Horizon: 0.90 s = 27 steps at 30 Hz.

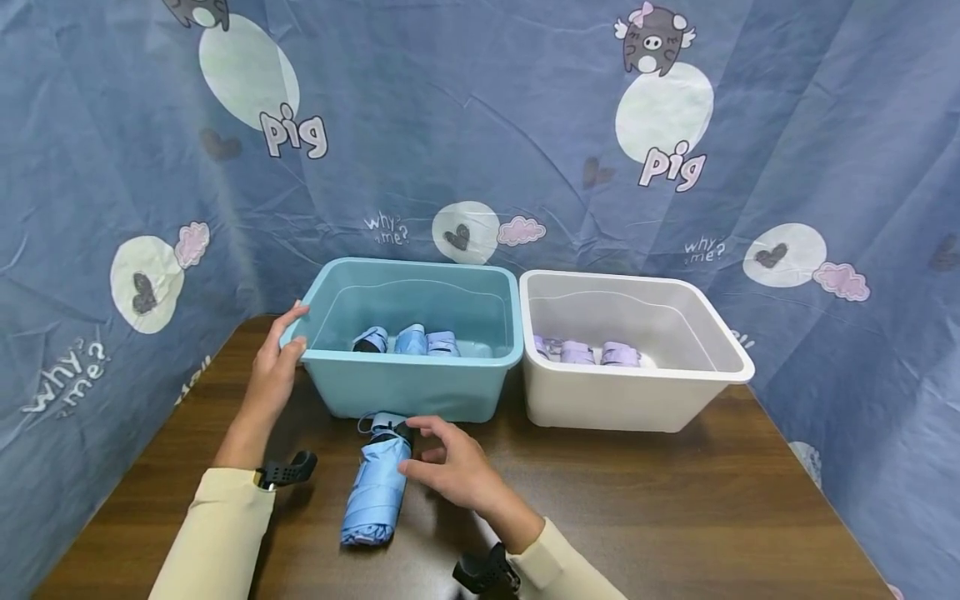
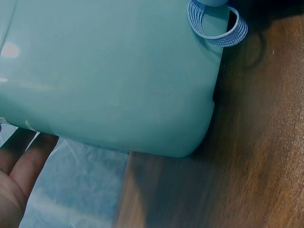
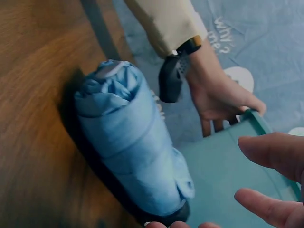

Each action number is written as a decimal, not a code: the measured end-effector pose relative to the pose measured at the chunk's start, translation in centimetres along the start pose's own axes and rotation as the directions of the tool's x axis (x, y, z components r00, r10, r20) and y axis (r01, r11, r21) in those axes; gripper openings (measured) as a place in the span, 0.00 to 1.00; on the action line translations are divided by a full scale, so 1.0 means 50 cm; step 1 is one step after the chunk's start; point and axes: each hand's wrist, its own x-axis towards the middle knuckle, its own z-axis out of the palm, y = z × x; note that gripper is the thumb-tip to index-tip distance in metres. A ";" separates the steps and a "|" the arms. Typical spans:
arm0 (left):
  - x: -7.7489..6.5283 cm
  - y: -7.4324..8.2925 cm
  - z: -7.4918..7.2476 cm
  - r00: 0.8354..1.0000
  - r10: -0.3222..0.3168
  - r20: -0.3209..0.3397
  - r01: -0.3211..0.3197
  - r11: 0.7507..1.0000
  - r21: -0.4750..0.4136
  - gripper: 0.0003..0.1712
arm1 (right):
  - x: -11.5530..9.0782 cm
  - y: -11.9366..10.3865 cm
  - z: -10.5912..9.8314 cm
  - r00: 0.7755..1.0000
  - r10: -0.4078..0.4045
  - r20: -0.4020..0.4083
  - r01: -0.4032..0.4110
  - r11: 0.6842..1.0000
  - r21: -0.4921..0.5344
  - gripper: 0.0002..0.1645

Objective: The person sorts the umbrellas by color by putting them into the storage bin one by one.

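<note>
A folded light-blue umbrella [image 1: 377, 492] lies on the table, its dark handle end towards the teal bin [image 1: 405, 390]. My left hand [image 1: 273, 367] grips the bin's left rim near the front corner, thumb over the edge and fingers beneath, as the right wrist view [image 3: 221, 97] also shows. Beside the umbrella's handle end is my right hand [image 1: 461, 467], thumb and fingers spread apart with nothing held between them. A blue wrist strap loop [image 2: 223, 33] on the umbrella appears in the left wrist view.
Several folded blue umbrellas [image 1: 410, 340] lie inside the teal bin. Right of it stands a white bin [image 1: 600, 404] with folded lilac umbrellas [image 1: 577, 353]. Both bins stand on a brown wooden table [image 1: 675, 508], before a blue printed cloth [image 1: 480, 125] hanging behind and at the sides.
</note>
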 end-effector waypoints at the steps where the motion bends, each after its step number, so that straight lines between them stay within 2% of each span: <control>1: 0.002 0.000 0.000 1.000 0.001 -0.001 -0.001 1.000 0.001 0.28 | 0.002 0.001 0.004 1.000 -0.005 0.000 0.005 1.000 -0.004 0.32; 8: 0.017 -0.047 -0.004 1.000 -0.019 -0.009 0.020 1.000 0.016 0.28 | 0.011 0.017 0.031 1.000 0.002 0.002 -0.001 1.000 -0.026 0.35; 12: 0.024 -0.066 -0.002 1.000 -0.011 -0.012 0.011 1.000 0.015 0.28 | 0.016 0.022 0.045 1.000 -0.015 -0.013 0.014 0.999 -0.036 0.37; 15: 0.022 -0.072 -0.001 1.000 -0.001 -0.012 0.001 1.000 0.015 0.28 | 0.018 0.024 0.056 0.999 -0.014 -0.031 0.012 0.998 -0.064 0.39; 19: 0.018 -0.072 0.000 1.000 -0.007 -0.011 0.007 1.000 0.010 0.28 | 0.019 0.021 0.070 0.998 -0.005 -0.069 -0.006 0.988 -0.153 0.41; 24: 0.019 -0.072 -0.001 1.000 -0.010 -0.015 0.010 1.000 0.009 0.28 | 0.022 0.014 0.094 0.991 0.064 -0.114 -0.088 0.972 -0.220 0.42; 27: 0.019 -0.062 -0.001 1.000 -0.002 -0.012 0.002 1.000 -0.001 0.28 | 0.025 0.008 0.111 0.987 0.075 -0.141 -0.111 0.956 -0.270 0.43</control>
